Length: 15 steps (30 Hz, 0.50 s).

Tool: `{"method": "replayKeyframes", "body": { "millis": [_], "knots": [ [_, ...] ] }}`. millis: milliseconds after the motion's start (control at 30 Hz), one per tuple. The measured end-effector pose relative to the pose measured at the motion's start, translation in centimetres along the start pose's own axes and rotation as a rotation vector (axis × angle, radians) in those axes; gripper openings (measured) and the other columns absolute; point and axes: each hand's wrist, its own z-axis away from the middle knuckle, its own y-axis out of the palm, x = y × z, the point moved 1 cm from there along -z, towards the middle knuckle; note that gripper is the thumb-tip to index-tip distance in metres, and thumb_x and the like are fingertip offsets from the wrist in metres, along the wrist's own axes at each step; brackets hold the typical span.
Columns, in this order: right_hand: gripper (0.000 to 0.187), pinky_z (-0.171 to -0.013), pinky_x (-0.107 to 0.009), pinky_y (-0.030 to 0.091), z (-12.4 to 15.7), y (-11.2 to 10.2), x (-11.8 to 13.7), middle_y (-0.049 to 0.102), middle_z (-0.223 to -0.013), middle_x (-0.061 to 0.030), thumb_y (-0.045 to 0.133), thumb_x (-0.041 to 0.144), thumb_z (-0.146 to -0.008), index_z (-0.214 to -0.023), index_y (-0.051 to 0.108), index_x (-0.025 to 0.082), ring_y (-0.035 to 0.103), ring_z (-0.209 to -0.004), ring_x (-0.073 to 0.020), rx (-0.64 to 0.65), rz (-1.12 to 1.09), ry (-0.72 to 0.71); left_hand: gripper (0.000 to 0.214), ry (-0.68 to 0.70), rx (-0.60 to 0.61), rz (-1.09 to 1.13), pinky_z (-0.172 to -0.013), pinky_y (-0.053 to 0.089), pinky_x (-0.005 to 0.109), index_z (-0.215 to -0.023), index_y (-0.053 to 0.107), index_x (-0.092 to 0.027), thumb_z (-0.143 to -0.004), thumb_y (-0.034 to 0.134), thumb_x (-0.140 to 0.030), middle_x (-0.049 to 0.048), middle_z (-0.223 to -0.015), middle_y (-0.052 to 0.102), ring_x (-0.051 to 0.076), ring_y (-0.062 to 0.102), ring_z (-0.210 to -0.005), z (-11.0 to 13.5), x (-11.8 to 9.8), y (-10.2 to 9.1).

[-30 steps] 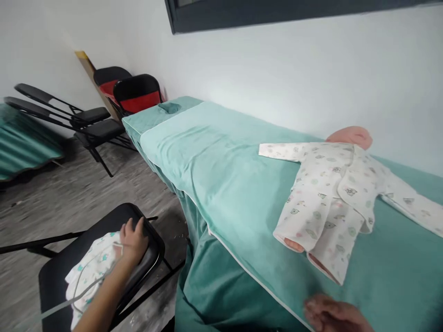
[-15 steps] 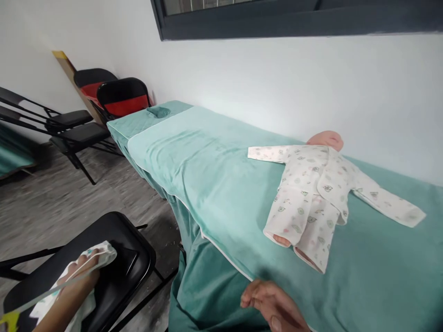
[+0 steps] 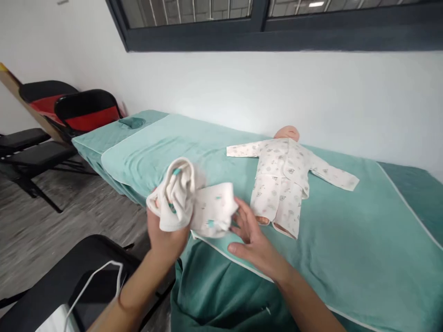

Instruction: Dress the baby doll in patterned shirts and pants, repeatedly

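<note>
Printed clothes (image 3: 277, 166) cover a doll (image 3: 286, 133) lying on the green bed (image 3: 349, 226); near its front edge, the left hand (image 3: 168, 242) keeps a grip clamped on a bunched white cloth (image 3: 178, 196), the right hand (image 3: 258, 251) spread beside it, black chairs (image 3: 88, 102) behind

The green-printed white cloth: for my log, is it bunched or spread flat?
Bunched: the cloth is crumpled in the left hand, one part extending toward the right hand.

I grip a bunched white cloth (image 3: 176, 198) printed with green in my left hand (image 3: 168, 237) above a green-covered bed (image 3: 339, 249), my right hand (image 3: 256, 246) at its right edge, thumb spread. A doll (image 3: 282, 168) in patterned white clothes lies beyond, right; a black chair (image 3: 41, 286) stands near left.
</note>
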Motion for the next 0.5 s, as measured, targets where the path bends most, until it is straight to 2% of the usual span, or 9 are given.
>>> {"method": "replayKeyframes", "body": {
  "millis": [33,67,167,233,333,433,500],
  "knots": [
    [0.099,-0.119,-0.051,0.039,-0.4,0.2,0.7,0.041,-0.163,-0.0050,0.088,0.039,-0.076,-0.157,0.032,0.040,0.042,-0.148,-0.0289,-0.051,-0.033,-0.011,0.059,0.021,0.016,0.061,-0.116,0.044,0.043,-0.137,0.053,-0.027,-0.083,0.071,-0.043,0.0082,-0.137,0.061,0.029,0.057,-0.132,0.0,-2.3,1.7],
    [0.099,-0.116,-0.050,0.043,-0.7,0.3,1.5,0.048,-0.159,-0.0045,0.088,0.041,-0.075,-0.157,0.032,0.040,0.049,-0.144,-0.0294,-0.097,-0.078,-0.023,0.054,-0.009,0.012,0.233,-0.119,0.041,0.042,-0.134,0.058,-0.027,-0.084,0.073,-0.041,0.0067,-0.132,0.065,0.029,0.056,-0.135,0.0,-4.1,3.3],
    [0.095,-0.110,-0.049,0.051,-1.3,0.6,3.8,0.064,-0.144,-0.0037,0.088,0.044,-0.073,-0.154,0.040,0.039,0.060,-0.133,-0.0301,-0.233,-0.210,-0.105,0.053,-0.160,0.142,0.664,-0.117,0.045,0.042,-0.133,0.061,-0.027,-0.084,0.076,-0.038,0.0046,-0.124,0.071,0.028,0.059,-0.133,0.3,-7.3,7.4],
    [0.094,-0.109,-0.050,0.052,-1.7,0.6,4.9,0.068,-0.138,-0.0039,0.089,0.040,-0.072,-0.153,0.042,0.036,0.063,-0.129,-0.0300,-0.344,-0.233,-0.139,0.057,-0.258,0.236,0.799,-0.116,0.046,0.041,-0.138,0.058,-0.028,-0.084,0.077,-0.036,0.0044,-0.128,0.070,0.027,0.060,-0.133,0.5,-7.9,9.5],
    [0.087,-0.109,-0.048,0.053,-2.0,0.0,5.6,0.070,-0.135,-0.0028,0.086,0.036,-0.075,-0.152,0.045,0.036,0.064,-0.127,-0.0280,-0.491,-0.161,-0.122,0.060,-0.318,0.323,0.885,-0.117,0.045,0.042,-0.141,0.056,-0.028,-0.085,0.076,-0.033,0.0054,-0.133,0.069,0.026,0.058,-0.136,0.8,-7.9,11.3],
    [0.077,-0.112,-0.045,0.050,-1.7,-1.9,6.1,0.068,-0.138,-0.0019,0.085,0.034,-0.076,-0.146,0.053,0.035,0.063,-0.129,-0.0260,-0.568,0.005,-0.175,0.058,-0.329,0.439,0.931,-0.119,0.043,0.044,-0.138,0.058,-0.026,-0.084,0.077,-0.032,0.0069,-0.132,0.069,0.027,0.056,-0.138,1.3,-7.7,12.2],
    [0.071,-0.113,-0.044,0.049,-0.7,-4.0,7.0,0.069,-0.135,-0.0032,0.087,0.034,-0.074,-0.140,0.059,0.031,0.063,-0.127,-0.0265,-0.646,0.126,-0.236,0.058,-0.329,0.525,0.913,-0.117,0.044,0.043,-0.135,0.060,-0.025,-0.081,0.079,-0.032,0.0075,-0.130,0.070,0.027,0.059,-0.134,1.7,-7.5,12.6]
  ]
}}
